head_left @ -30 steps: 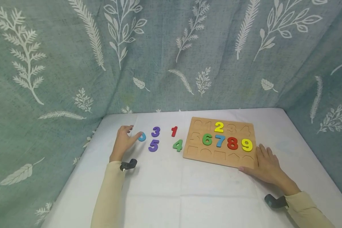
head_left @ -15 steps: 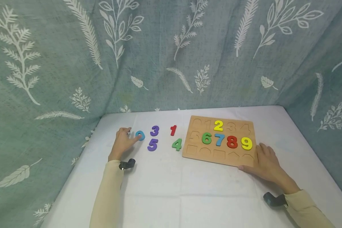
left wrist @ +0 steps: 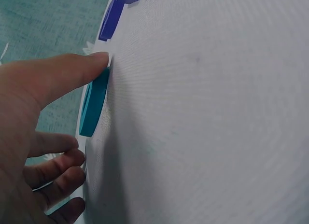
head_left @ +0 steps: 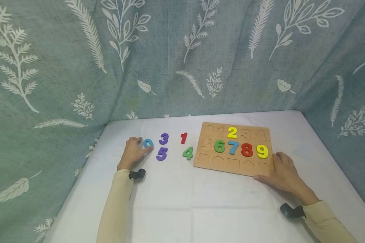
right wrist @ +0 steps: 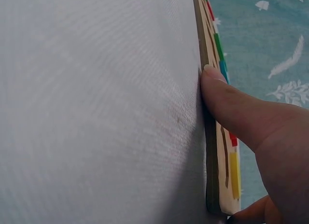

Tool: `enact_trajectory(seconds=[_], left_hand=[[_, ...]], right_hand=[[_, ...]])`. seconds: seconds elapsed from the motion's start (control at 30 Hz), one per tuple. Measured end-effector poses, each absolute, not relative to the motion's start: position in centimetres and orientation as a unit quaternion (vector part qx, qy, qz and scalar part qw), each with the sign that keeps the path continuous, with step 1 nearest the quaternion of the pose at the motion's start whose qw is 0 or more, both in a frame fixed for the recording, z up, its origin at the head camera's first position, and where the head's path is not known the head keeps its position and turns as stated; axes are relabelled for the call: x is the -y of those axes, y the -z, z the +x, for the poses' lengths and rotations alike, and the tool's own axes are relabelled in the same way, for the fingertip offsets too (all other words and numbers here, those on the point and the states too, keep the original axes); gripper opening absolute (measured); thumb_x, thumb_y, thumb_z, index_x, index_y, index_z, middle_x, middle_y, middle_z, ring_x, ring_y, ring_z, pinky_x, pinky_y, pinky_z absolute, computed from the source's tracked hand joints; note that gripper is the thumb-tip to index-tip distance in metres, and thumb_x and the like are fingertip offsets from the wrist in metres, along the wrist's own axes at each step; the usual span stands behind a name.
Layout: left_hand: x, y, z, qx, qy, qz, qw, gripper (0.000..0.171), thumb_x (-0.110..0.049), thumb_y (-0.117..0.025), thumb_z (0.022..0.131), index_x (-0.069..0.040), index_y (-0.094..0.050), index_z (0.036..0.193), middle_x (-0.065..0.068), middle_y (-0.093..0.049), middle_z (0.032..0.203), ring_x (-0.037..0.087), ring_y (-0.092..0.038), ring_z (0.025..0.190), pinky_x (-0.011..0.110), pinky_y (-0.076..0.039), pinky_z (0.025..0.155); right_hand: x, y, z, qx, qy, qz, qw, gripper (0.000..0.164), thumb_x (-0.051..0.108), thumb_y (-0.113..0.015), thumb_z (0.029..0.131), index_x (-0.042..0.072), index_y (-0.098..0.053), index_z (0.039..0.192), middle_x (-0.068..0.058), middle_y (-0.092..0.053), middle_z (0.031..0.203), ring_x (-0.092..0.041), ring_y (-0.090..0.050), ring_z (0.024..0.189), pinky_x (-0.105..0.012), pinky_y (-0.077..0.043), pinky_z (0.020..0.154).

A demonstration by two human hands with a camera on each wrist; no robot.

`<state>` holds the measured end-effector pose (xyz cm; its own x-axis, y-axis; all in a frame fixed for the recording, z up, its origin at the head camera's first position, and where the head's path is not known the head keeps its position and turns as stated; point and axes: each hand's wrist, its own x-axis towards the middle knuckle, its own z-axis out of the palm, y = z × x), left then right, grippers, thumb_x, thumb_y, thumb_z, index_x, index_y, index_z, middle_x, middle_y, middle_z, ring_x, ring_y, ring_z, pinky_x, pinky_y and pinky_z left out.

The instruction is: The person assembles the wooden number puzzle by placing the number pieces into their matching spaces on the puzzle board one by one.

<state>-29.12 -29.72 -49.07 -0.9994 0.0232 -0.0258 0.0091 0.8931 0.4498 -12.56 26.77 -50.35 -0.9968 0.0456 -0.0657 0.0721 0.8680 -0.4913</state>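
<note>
Your left hand (head_left: pixel 132 152), grip apart, touches a blue 0 (head_left: pixel 144 143) by thumb; your right hand (head_left: pixel 287 173), grip apart, touches the wooden number puzzle board (head_left: pixel 226 156).

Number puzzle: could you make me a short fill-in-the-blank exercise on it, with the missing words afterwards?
The loose number nearest the left hand is the blue ____.
On the wooden number board, the piece nearest the right hand is the yellow ____.
Between the green 6 and the red 8 sits the blue ____.
Loose on the white tablecloth, the 3 and the 5 are both coloured ____.

Missing words: 0; 9; 7; purple.
</note>
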Motion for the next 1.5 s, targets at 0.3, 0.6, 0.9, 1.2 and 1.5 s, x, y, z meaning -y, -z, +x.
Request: enact_trajectory(seconds=[0.3,0.6,0.9,1.2,1.5], left_hand=[[29.6,49.4,-29.0,-0.972,-0.235,0.012,0.009,0.079,-0.047,-0.074,0.090,0.009,-0.054,0.142,0.029,-0.052,0.135,0.045,-0.047,0.130,0.060,-0.041,0.114],[29.1,49.0,-28.6,-0.965,-0.261,0.027,-0.001,0.074,-0.044,-0.075,0.090,0.008,-0.058,0.139,0.026,-0.055,0.130,0.041,-0.051,0.123,0.058,-0.044,0.111],[27.9,47.8,-28.2,-0.958,-0.283,0.051,-0.018,0.072,-0.046,-0.077,0.088,0.002,-0.059,0.139,0.021,-0.059,0.129,0.037,-0.057,0.118,0.053,-0.050,0.101],[26.0,46.8,-28.1,-0.951,-0.297,0.083,-0.018,0.065,-0.041,-0.079,0.087,0.000,-0.062,0.136,0.020,-0.060,0.130,0.037,-0.058,0.119,0.054,-0.052,0.098],[23.4,45.6,-28.9,-0.949,-0.287,0.122,-0.040,0.060,-0.040,-0.080,0.086,-0.004,-0.066,0.132,0.015,-0.062,0.124,0.034,-0.059,0.115,0.051,-0.053,0.094]], right_hand=[[-26.6,50.2,-12.3,-0.966,0.255,0.031,0.030,0.126,0.063,-0.085,0.073,-0.014,-0.027,0.154,-0.041,-0.026,0.150,-0.057,-0.026,0.136,-0.077,-0.030,0.110],[-26.2,50.1,-12.2,-0.972,0.232,0.010,0.021,0.125,0.064,-0.082,0.076,-0.019,-0.026,0.151,-0.044,-0.025,0.152,-0.060,-0.027,0.136,-0.077,-0.027,0.111],[-25.8,50.0,-11.8,-0.978,0.204,0.017,0.034,0.127,0.065,-0.078,0.078,-0.024,-0.023,0.149,-0.047,-0.020,0.154,-0.065,-0.020,0.141,-0.081,-0.023,0.112],[-25.7,50.3,-11.8,-0.977,0.208,0.017,0.036,0.128,0.064,-0.078,0.079,-0.025,-0.021,0.150,-0.046,-0.019,0.155,-0.065,-0.018,0.142,-0.082,-0.022,0.111],[-25.7,50.1,-11.8,-0.980,0.194,0.018,0.034,0.129,0.066,-0.078,0.078,-0.024,-0.021,0.150,-0.046,-0.022,0.154,-0.064,-0.021,0.141,-0.082,-0.024,0.111]])
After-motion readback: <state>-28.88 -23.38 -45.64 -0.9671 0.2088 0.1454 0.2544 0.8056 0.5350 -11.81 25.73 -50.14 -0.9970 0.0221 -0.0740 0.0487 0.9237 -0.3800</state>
